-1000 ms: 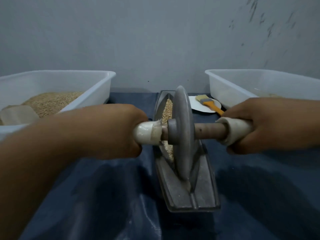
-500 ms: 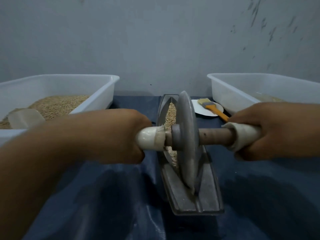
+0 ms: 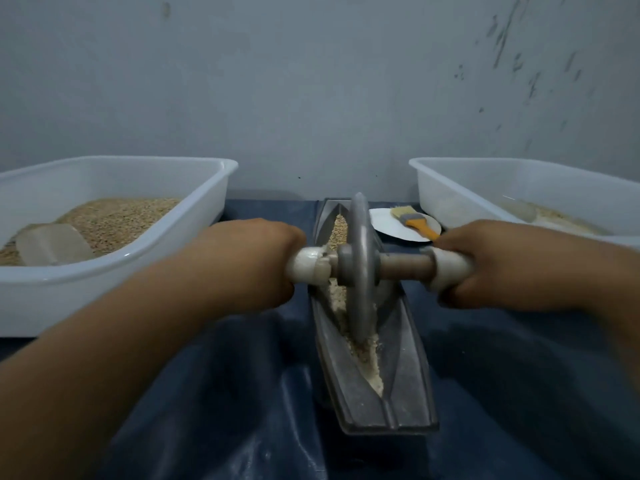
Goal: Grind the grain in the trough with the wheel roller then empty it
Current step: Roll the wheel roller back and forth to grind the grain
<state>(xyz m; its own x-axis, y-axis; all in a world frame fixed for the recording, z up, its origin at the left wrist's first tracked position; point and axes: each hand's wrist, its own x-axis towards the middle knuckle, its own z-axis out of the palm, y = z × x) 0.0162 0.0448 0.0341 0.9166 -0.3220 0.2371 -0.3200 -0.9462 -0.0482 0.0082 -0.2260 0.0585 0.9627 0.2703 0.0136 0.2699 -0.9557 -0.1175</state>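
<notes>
One grey metal wheel roller (image 3: 360, 268) stands in one boat-shaped metal trough (image 3: 401, 375), on crushed grain (image 3: 363, 355). The left hand (image 3: 249, 261) and right hand (image 3: 485, 265) each clench a pale handle. Two white plastic tubs (image 3: 114, 268) flank the trough.

Two bare forearms are seen, one entering from 8 o'clock and one from 3 o'clock. No sleeve is worn on either within view; both are uncovered from frame edge to wrist. The left hand (image 3: 249, 261) and the right hand (image 3: 491, 265) are ungloved. The backs of both hands and the knuckles are presented to the camera; the fingertips are hidden. The edges of both arms are slightly blurred. Lighting is dim, so fine detail cannot be told.
</notes>
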